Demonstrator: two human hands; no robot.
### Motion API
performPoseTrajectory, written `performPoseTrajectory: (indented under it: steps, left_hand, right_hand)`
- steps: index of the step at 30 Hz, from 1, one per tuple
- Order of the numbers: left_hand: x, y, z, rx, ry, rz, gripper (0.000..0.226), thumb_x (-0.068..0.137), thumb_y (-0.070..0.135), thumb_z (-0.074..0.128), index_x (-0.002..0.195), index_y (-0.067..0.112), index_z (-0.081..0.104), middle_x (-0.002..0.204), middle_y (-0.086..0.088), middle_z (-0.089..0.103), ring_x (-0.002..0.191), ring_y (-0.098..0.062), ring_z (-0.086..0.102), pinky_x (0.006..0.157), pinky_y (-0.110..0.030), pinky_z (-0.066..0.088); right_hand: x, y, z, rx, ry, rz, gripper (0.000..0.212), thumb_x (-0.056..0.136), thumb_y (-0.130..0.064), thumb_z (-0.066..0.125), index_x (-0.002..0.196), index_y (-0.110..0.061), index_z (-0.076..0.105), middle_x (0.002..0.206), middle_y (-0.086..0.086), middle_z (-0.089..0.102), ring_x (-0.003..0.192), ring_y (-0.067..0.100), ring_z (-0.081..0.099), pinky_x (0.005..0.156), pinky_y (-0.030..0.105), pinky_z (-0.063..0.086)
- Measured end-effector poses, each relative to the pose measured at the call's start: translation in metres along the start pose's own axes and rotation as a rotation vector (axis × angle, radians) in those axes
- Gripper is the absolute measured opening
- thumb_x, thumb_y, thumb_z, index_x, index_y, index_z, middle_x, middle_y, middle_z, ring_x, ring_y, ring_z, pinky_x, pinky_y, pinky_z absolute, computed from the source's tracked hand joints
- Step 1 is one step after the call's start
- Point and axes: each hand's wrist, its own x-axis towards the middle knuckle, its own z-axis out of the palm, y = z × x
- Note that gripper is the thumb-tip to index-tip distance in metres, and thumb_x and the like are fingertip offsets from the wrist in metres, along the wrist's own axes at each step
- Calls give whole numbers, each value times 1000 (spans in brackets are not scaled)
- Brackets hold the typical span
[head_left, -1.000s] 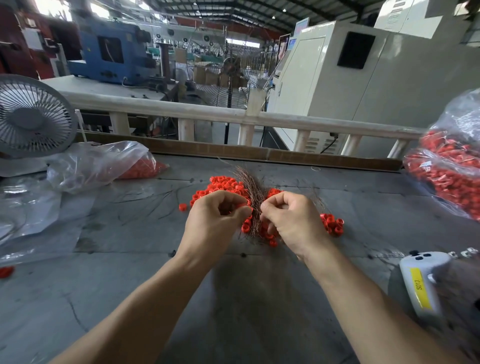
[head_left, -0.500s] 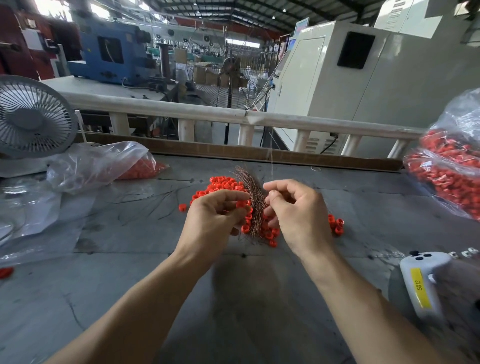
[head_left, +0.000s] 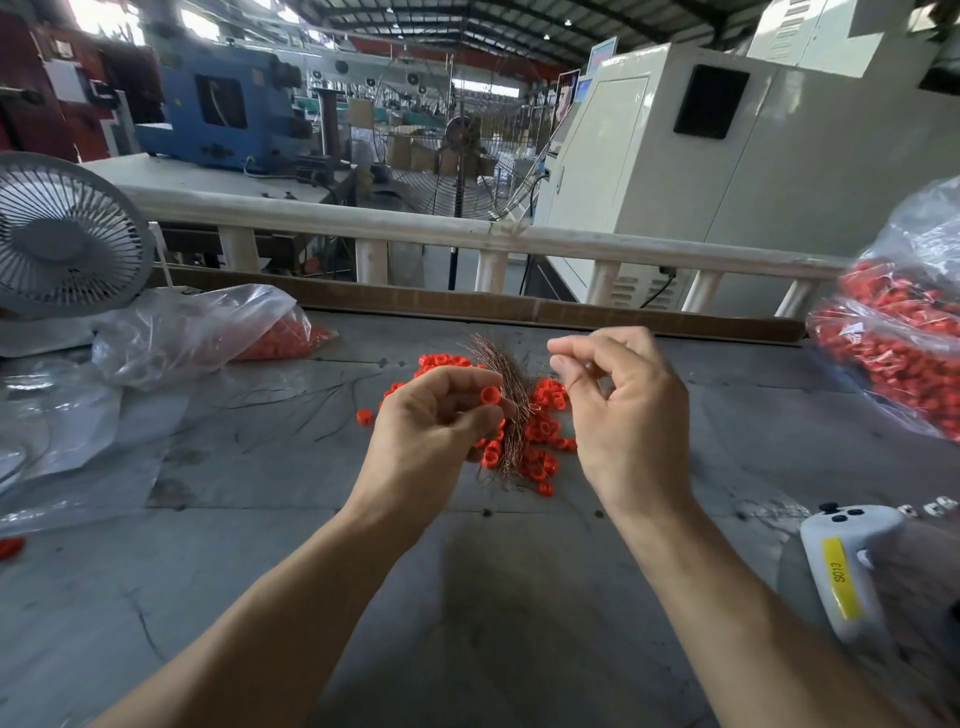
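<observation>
One red ring (head_left: 490, 396) sits pinched between thumb and forefinger tips of the left hand (head_left: 431, 415), raised above the grey table (head_left: 311, 545); just right of it lies the copper wire bundle (head_left: 511, 384) on the loose ring pile (head_left: 543, 431); the right hand (head_left: 628, 415) presses thumb to forefinger, other fingers curled; what it pinches is too fine to tell.

Daylight pours from far roof openings, blown out far left. The table (head_left: 260, 597) is evenly bright, with soft shadow between the forearms. The left hand (head_left: 436, 415) and right hand (head_left: 623, 410) are sharp; the railing (head_left: 415, 228) bows and the right edge smears.
</observation>
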Motion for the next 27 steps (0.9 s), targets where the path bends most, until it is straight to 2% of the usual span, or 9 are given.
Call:
performPoseTrajectory:
  steps: [3, 5, 7, 12, 15, 18, 21, 25, 27]
  left_hand:
    - [1, 0, 0, -3, 0, -7, 23, 92, -1, 70, 108, 15, 71, 93, -3, 79, 80, -15, 71, 68, -27, 54]
    - [1, -1, 0, -8, 3, -14, 22, 92, -1, 70, 108, 15, 70, 93, -4, 80, 81, -15, 72, 68, -27, 55]
    - [1, 0, 1, -16, -3, -29, 22, 92, 0, 71, 108, 15, 70, 93, -4, 80, 80, -14, 73, 68, -26, 55]
    - [2, 1, 1, -61, 24, -68, 19, 91, 1, 71, 108, 9, 69, 90, -8, 80, 75, -16, 73, 65, -25, 57]
    - [2, 0, 1, -93, 58, -131, 20, 90, 0, 72, 109, 7, 69, 89, -8, 80, 74, -16, 74, 64, -25, 59]
    - [3, 0, 2, -171, 79, -202, 19, 91, -3, 69, 108, 4, 69, 88, -11, 79, 76, -18, 76, 64, -24, 60]
    - [3, -1, 3, -226, 65, -253, 14, 96, 0, 65, 108, 1, 72, 93, -16, 78, 83, -23, 75, 68, -26, 61]
    - [2, -2, 4, -199, 59, -268, 11, 96, 3, 66, 105, 2, 73, 93, -17, 78, 85, -26, 77, 71, -30, 64]
    - [2, -1, 4, -142, 55, -241, 11, 94, 5, 69, 104, 5, 73, 89, -15, 79, 80, -24, 77, 67, -28, 63]
  right_hand:
    - [4, -3, -8, -56, 55, -160, 12, 99, -11, 68, 104, -9, 79, 117, 1, 69, 104, 20, 68, 85, 41, 59]
    - [4, -6, -11, -49, 72, -274, 14, 101, -7, 65, 108, -5, 78, 113, 5, 73, 105, 20, 70, 88, 41, 59]
    - [4, -9, -13, -35, 50, -325, 17, 102, -8, 64, 112, -5, 77, 105, 5, 74, 97, 19, 72, 84, 40, 58]
    - [2, -16, -13, -10, -100, -309, 24, 104, -17, 62, 123, -14, 76, 95, 1, 72, 79, 19, 69, 70, 42, 57]
    - [1, -15, -8, -60, -264, -240, 26, 102, -17, 63, 124, -22, 76, 94, -4, 72, 82, 17, 68, 73, 41, 57]
    - [-6, -14, 0, -114, -411, -175, 30, 101, -14, 63, 125, -26, 75, 101, -6, 74, 94, 15, 70, 84, 38, 58]
    - [-12, -15, 5, -119, -403, -135, 26, 97, -18, 68, 117, -31, 77, 105, -11, 78, 99, 7, 71, 88, 25, 57]
    - [-14, -12, 9, -143, -401, -62, 12, 96, -25, 69, 101, -35, 74, 85, -13, 76, 81, 5, 69, 73, 31, 58]
    - [-15, -10, 9, -126, -403, -45, 10, 96, -26, 69, 98, -34, 75, 82, -16, 75, 78, 2, 68, 70, 27, 58]
